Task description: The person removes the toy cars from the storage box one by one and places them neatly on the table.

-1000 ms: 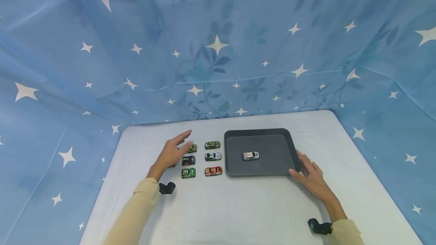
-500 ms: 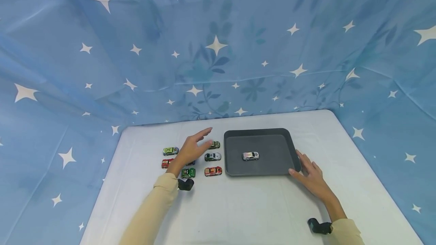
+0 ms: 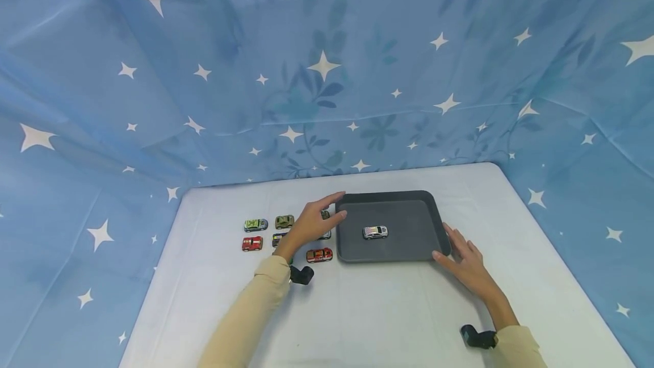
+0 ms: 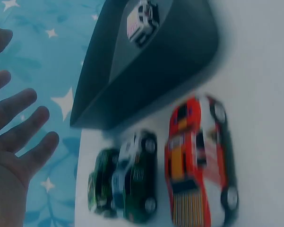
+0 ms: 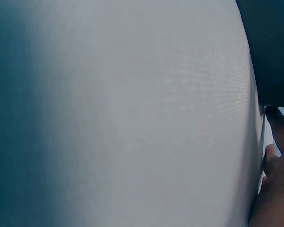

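Observation:
My left hand (image 3: 311,221) reaches over the toy cars with fingers loosely extended, its fingertips at the left rim of a dark grey tray (image 3: 409,249). Nothing shows in its grasp; in the left wrist view the fingers (image 4: 19,106) are spread. A silver toy car (image 3: 375,232) sits inside the tray. Beneath the left hand, a camouflage toy car (image 3: 325,214) and a white-and-green toy car (image 4: 132,175) are partly covered in the head view. Just in front lies a red-and-orange toy car (image 3: 319,255). My right hand (image 3: 470,268) touches the tray's front right corner, thumb at the front, fingers along the side.
Farther left stand a lime toy car (image 3: 255,225), an olive one (image 3: 284,221) and a red one (image 3: 252,243). A dark blue toy car (image 3: 279,238) is partly hidden by the left wrist. A white cloth (image 3: 378,311) covers the table; a blue starry curtain (image 3: 230,95) rises behind.
My left hand has moved right, from over the left columns of cars to the tray's left edge, uncovering the lime, red and olive cars. The right hand stays at the tray corner.

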The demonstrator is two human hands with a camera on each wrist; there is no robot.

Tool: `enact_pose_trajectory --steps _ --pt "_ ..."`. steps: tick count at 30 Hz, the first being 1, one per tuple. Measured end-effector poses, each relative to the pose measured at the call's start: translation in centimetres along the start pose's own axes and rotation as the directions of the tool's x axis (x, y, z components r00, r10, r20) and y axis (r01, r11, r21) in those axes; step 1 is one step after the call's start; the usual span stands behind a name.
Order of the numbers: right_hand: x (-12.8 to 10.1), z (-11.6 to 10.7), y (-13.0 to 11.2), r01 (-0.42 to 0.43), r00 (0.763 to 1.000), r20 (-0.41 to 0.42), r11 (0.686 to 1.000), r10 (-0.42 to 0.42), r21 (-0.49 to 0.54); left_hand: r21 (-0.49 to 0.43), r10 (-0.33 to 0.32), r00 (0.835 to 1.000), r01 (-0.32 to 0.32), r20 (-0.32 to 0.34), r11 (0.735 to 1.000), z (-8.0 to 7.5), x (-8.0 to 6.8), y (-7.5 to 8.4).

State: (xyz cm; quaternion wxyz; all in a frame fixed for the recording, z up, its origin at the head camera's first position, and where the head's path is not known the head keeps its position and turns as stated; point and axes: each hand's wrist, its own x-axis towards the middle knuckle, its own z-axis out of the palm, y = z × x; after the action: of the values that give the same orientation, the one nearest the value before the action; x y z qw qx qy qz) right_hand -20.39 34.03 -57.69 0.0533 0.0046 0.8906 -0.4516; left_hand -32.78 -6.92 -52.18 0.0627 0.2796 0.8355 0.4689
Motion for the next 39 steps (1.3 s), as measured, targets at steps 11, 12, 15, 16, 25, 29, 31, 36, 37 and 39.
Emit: enact_pose_trajectory --steps 11,12,15,16,25,29,31,36,37,39 --pt "0.0 0.0 0.2 0.013 1.0 -0.004 1.0 -0.013 0.004 0.003 0.001 0.998 -0.001 0.057 1.0 2.5 1.4 1.3" --pt "0.0 0.0 0.2 0.016 1.0 -0.005 1.0 -0.016 0.002 0.0 0.004 0.998 -0.004 0.06 1.0 2.7 1.6 1.3" --pt "0.1 -0.1 0.3 0.011 1.0 -0.002 1.0 -0.011 -0.005 0.0 0.001 0.998 -0.001 0.068 1.0 3.4 1.9 1.6" --pt "0.1 -0.1 0.3 0.009 1.0 -0.004 1.0 -0.009 -0.01 0.006 -0.008 0.997 0.007 0.072 1.0 3.6 2.1 1.7" --pt "0.3 0.0 0.5 -0.003 1.0 0.001 1.0 0.003 -0.013 0.015 -0.03 0.993 0.029 0.112 0.999 5.5 2.4 1.5" --pt "0.3 0.0 0.5 0.003 1.0 -0.001 1.0 -0.003 -0.017 0.021 -0.029 0.992 0.026 0.122 0.999 6.2 2.3 1.2" --pt "0.2 0.1 0.4 0.005 1.0 -0.003 1.0 -0.005 -0.018 0.024 -0.041 0.991 0.038 0.126 0.999 6.6 2.3 1.1" --pt "0.2 0.0 0.2 0.014 1.0 -0.011 1.0 -0.014 -0.02 0.038 -0.067 0.989 0.063 0.128 0.997 7.4 2.5 1.1" --pt "0.2 0.0 0.2 0.016 1.0 -0.013 1.0 -0.017 -0.02 0.049 -0.069 0.989 0.064 0.129 0.997 7.6 2.6 1.1" --pt "0.3 0.0 0.3 0.016 1.0 -0.014 1.0 -0.017 -0.022 0.073 -0.071 0.989 0.062 0.127 0.995 7.9 2.7 1.1"
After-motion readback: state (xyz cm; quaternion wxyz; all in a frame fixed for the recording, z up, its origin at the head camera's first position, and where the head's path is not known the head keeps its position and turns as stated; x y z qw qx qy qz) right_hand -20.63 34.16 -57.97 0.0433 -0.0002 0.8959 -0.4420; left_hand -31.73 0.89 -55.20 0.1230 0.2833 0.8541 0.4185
